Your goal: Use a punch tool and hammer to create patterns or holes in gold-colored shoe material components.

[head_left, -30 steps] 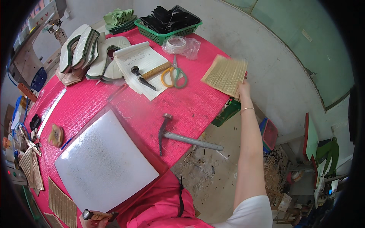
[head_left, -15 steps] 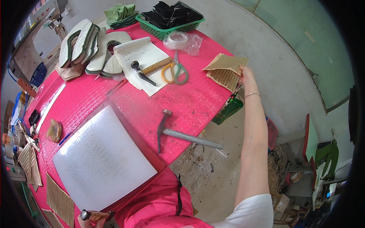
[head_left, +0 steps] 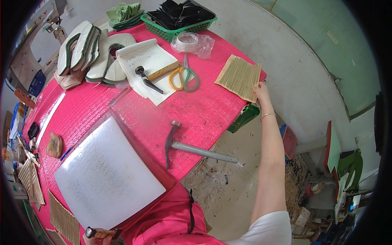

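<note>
Right hand (head_left: pixel 261 90) at the upper right of the frame, arm stretched up from the lower edge with a thin bracelet (head_left: pixel 268 115) at the wrist, fingers closed lightly on the near right corner of a flat tan mat of thin ribbed strips (head_left: pixel 240 77) — mat lying on the far right corner of the bright pink textured table (head_left: pixel 204 114), its right edge reaching the table's rim. Left hand (head_left: pixel 94 236) low at the bottom left, mostly cut off by the frame, curled around a short brown-handled tool (head_left: pixel 100 233); exact grip hard to make out. Centre of the frame: a hammer with a dark head and a long grey metal handle (head_left: pixel 192 147), head on the table, handle jutting out past the table's edge over the littered floor. Left of the hammer, a large white translucent plastic cutting board (head_left: pixel 106 179) filling the lower left. Above the middle, yellow-and-green-handled scissors (head_left: pixel 183 77) just beside an open white lined notebook (head_left: pixel 147 65) with a wooden-handled black-tipped tool (head_left: pixel 157 74) lying across it. Top centre, a green plastic basket of black cut pieces (head_left: pixel 179 18), a clear roll of tape in plastic wrap (head_left: pixel 192 42) just in front of it. Upper left, a stack of white shoe soles with green edging (head_left: pixel 92 51). Far lower left — more tan ribbed mats (head_left: pixel 61 218) along the table's edge.
</note>
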A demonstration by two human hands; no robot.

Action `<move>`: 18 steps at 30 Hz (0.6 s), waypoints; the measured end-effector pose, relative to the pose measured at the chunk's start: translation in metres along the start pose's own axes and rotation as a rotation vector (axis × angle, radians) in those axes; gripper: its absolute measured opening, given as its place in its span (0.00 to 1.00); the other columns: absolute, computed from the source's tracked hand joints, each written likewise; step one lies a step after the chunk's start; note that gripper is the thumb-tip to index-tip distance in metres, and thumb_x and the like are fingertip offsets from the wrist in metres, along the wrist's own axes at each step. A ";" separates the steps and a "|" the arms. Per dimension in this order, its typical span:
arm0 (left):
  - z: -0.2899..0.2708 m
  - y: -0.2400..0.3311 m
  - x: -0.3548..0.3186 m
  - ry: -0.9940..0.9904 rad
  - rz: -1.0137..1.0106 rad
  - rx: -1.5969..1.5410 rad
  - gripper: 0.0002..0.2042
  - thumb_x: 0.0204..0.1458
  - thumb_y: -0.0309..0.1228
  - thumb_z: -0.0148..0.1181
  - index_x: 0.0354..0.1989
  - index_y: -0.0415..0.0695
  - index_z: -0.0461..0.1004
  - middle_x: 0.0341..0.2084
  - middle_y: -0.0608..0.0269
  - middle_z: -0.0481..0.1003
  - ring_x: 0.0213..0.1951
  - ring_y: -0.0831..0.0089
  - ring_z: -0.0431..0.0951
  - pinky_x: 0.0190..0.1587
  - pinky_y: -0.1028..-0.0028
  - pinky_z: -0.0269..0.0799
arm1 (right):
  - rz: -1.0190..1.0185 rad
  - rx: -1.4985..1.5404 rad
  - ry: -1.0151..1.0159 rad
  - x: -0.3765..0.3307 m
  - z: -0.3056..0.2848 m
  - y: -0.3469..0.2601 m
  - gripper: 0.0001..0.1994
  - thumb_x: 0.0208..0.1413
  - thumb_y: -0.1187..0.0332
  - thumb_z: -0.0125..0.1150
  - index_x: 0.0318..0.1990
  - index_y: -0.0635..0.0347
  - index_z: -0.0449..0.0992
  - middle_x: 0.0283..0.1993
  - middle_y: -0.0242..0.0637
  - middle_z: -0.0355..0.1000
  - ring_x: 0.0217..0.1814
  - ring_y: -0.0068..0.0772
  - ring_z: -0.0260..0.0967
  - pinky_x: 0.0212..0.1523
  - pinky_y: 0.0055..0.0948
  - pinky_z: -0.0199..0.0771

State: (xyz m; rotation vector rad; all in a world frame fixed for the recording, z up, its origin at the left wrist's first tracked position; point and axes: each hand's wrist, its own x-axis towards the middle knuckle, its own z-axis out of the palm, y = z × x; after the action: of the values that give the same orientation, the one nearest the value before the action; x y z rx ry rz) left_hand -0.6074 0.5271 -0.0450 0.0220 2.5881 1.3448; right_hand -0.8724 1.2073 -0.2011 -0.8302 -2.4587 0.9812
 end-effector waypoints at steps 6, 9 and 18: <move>0.004 0.007 0.017 -0.075 0.047 0.100 0.05 0.42 0.17 0.53 0.30 0.32 0.71 0.24 0.60 0.72 0.26 0.77 0.70 0.30 0.78 0.67 | -0.138 -0.152 0.001 -0.013 -0.034 -0.040 0.13 0.42 0.71 0.54 0.38 0.63 0.68 0.34 0.47 0.70 0.37 0.41 0.68 0.38 0.33 0.65; 0.005 0.007 0.014 -0.040 -0.015 0.036 0.05 0.42 0.16 0.53 0.29 0.31 0.71 0.24 0.59 0.72 0.27 0.75 0.70 0.30 0.77 0.67 | -0.418 -0.302 0.135 -0.032 -0.100 -0.122 0.13 0.49 0.71 0.47 0.44 0.59 0.67 0.38 0.46 0.69 0.41 0.40 0.68 0.41 0.32 0.65; 0.016 -0.001 0.032 -0.063 -0.078 -0.048 0.03 0.43 0.15 0.51 0.27 0.32 0.70 0.26 0.57 0.72 0.31 0.73 0.70 0.35 0.76 0.66 | -0.680 -0.973 -0.156 -0.009 -0.176 -0.249 0.07 0.41 0.74 0.52 0.30 0.55 0.73 0.30 0.38 0.70 0.41 0.36 0.64 0.49 0.33 0.57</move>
State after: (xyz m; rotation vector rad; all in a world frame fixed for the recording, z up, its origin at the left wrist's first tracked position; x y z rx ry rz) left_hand -0.6346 0.5433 -0.0612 -0.0436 2.4780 1.3554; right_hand -0.8692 1.1437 0.0971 -0.0677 -2.9803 -0.4490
